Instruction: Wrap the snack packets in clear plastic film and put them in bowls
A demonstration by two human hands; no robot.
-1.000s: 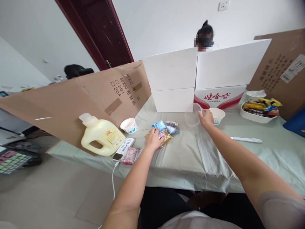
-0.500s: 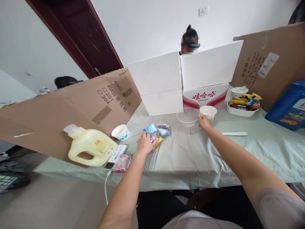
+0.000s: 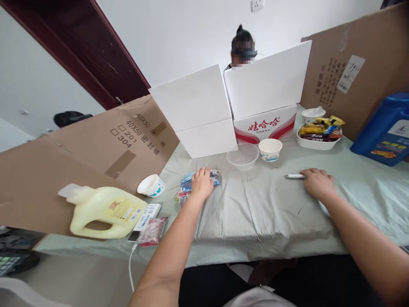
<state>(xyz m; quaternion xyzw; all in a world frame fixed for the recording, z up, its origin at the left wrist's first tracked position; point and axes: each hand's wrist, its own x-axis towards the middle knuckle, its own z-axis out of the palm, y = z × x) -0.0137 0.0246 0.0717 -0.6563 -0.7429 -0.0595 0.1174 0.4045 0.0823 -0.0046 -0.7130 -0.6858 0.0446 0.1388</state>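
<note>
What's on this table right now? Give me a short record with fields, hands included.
left hand: palm down on the snack packets
right hand: resting over a white pen-like tool
middle: clear plastic bowl beside a paper cup
left side: yellow jug lying down, second paper cup
far right: tray of snacks, blue container
surface: pale green cloth

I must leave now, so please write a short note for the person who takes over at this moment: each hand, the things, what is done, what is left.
Left hand: flat on the snack packets, holding none.
Right hand: lies over the white pen-like tool; grip unclear.
Clear plastic bowl stands upright and untouched beside the paper cup.
Done: bowl is set on the table.
Left: packets are not in the bowl; the tool is not lifted.
</note>
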